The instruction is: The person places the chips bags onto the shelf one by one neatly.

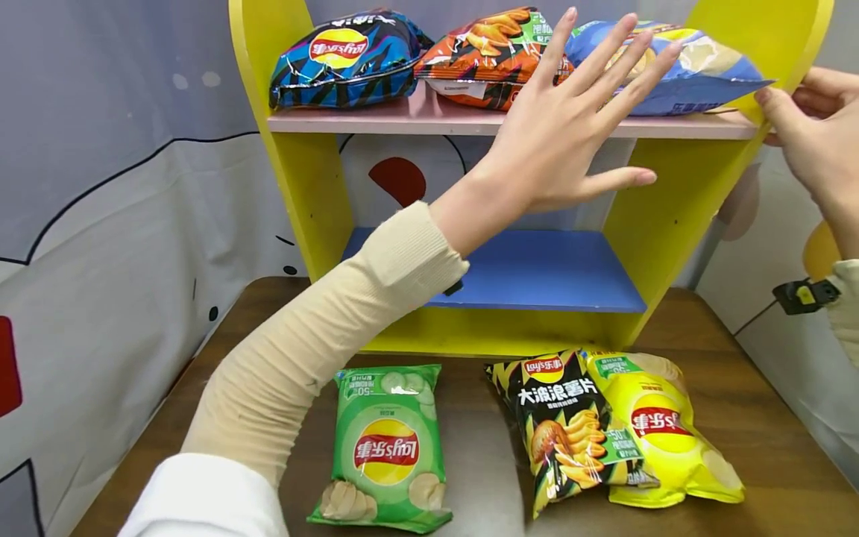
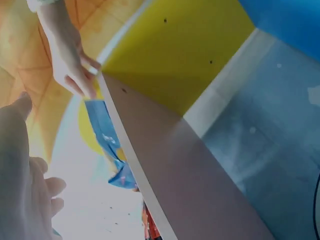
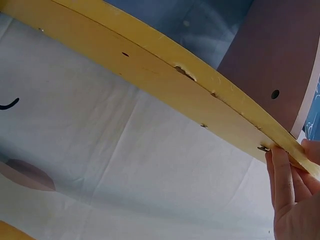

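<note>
My left hand (image 1: 564,127) is raised with fingers spread, holding nothing, in front of the orange chip bag (image 1: 463,56) and the light blue chip bag (image 1: 714,67). Both bags lie on the pink top shelf (image 1: 376,123). At the far right, my right hand (image 1: 822,138) grips the front edge of the shelf unit's yellow side panel (image 1: 792,33). Its thumb is on the inner side, close to the light blue bag's corner; in the right wrist view its fingers (image 3: 283,185) lie against the panel's outer face.
A dark blue chip bag (image 1: 365,56) lies at the top shelf's left end. Below is a blue shelf (image 1: 550,268). On the brown table (image 1: 235,418) lie a green chip bag (image 1: 385,447), a black one (image 1: 557,418) and a yellow one (image 1: 661,429), the black overlapping the yellow.
</note>
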`<state>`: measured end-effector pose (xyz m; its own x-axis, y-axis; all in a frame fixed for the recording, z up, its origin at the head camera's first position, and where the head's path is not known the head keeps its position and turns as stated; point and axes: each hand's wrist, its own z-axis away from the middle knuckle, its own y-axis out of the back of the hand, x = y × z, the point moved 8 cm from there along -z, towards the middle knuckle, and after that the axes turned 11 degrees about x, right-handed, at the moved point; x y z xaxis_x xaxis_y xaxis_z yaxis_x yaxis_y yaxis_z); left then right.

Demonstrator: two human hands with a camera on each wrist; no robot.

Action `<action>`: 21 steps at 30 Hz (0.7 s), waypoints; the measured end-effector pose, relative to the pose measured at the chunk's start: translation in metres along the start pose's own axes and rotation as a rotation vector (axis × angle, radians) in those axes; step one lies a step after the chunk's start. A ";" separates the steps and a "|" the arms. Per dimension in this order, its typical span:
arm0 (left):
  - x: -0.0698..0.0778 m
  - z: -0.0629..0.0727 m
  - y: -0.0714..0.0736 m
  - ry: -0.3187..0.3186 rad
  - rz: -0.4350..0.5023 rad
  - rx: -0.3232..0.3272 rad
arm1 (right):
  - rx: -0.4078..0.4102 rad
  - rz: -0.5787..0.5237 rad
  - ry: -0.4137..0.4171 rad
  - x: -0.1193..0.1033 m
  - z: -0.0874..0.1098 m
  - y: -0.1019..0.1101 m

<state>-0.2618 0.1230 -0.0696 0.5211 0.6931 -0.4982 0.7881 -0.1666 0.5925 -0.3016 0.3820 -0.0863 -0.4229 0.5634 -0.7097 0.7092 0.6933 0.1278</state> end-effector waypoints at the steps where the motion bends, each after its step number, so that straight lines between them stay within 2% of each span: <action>1: 0.001 0.008 0.003 0.002 0.015 0.008 | -0.002 0.000 0.003 -0.001 0.000 0.000; 5: 0.007 0.039 0.013 -0.003 0.052 0.043 | 0.002 0.021 0.015 -0.002 0.000 -0.001; 9: 0.015 0.071 0.025 -0.040 0.042 0.087 | -0.016 0.045 0.007 0.001 0.001 0.000; 16: 0.022 0.131 0.045 -0.067 0.110 0.032 | -0.030 0.044 -0.001 0.002 0.003 0.000; 21: 0.029 0.172 0.059 -0.095 0.152 0.081 | -0.026 0.032 -0.018 0.002 0.003 -0.002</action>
<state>-0.1435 0.0128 -0.1580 0.6615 0.5872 -0.4665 0.7199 -0.3229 0.6144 -0.3022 0.3798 -0.0900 -0.3896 0.5774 -0.7175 0.7075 0.6864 0.1682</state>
